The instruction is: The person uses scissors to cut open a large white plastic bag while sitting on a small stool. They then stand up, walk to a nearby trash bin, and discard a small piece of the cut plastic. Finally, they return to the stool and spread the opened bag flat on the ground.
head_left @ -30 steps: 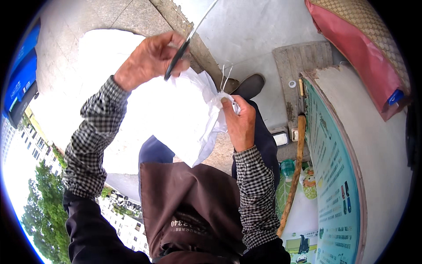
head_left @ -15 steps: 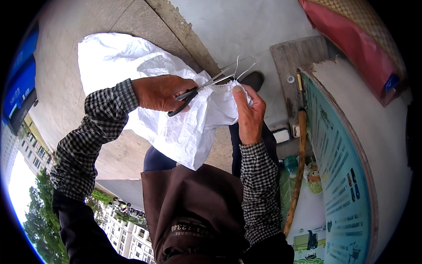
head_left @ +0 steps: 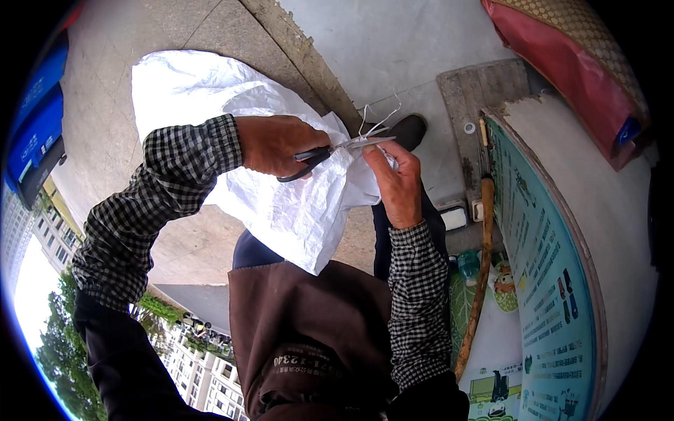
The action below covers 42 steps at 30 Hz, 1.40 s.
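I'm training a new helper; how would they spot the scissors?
Beyond the brown apron spreads crinkled white material. Against it, the left hand holds the scissors; their black handles and metal blades set them apart from that material.

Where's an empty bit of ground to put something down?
The grey floor has a bare patch between the stone edging and the wooden board. Another is the paving between blue bins and white sack. It's crowded around both hands and scissors, and by the teal panel, stick and green bottle.
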### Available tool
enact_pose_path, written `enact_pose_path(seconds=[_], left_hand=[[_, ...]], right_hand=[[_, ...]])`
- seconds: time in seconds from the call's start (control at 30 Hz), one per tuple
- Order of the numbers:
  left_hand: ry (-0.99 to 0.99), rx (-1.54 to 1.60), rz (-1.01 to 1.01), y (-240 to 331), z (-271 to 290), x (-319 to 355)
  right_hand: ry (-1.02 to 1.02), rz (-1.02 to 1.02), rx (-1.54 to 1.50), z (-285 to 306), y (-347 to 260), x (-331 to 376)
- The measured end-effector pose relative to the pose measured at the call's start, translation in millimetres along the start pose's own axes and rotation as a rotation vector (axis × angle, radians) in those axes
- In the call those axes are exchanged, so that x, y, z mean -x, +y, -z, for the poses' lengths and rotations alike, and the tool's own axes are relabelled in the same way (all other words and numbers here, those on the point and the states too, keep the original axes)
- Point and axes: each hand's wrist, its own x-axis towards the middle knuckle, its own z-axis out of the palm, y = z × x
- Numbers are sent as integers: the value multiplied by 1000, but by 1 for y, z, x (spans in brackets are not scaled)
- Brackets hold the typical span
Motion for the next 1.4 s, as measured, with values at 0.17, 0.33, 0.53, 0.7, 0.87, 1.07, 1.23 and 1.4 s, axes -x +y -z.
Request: enact_pose_path(seconds=[0.17, 0.33, 0.53, 0.7, 0.87, 1.07, 1.23, 1.4], left_hand=[[-16, -4, 49, 3, 1, -1], [5, 3, 20, 0, 2, -1], [43, -30, -13, -4, 0, -4], [90, -97, -67, -10, 2, -4], [444, -560, -24, -23, 10, -20], [787, -324, 105, -24, 22, -88], [820, -235, 63, 4, 17, -189], [769, -80, 53, 31, -6, -285]], right_hand=[[-18, -33, 19, 0, -4, -2], [-24, -74, -14, -1, -4, -3], [-10, -71, 20, -1, -2, -7], [0, -88, -5, -1, 2, -7], [45, -68, -26, 0, 9, -10], [-68, -13, 67, -2, 13, -7], [-296, 60, 302, -14, 27, 2], [-310, 351, 450, -2, 41, 7]])
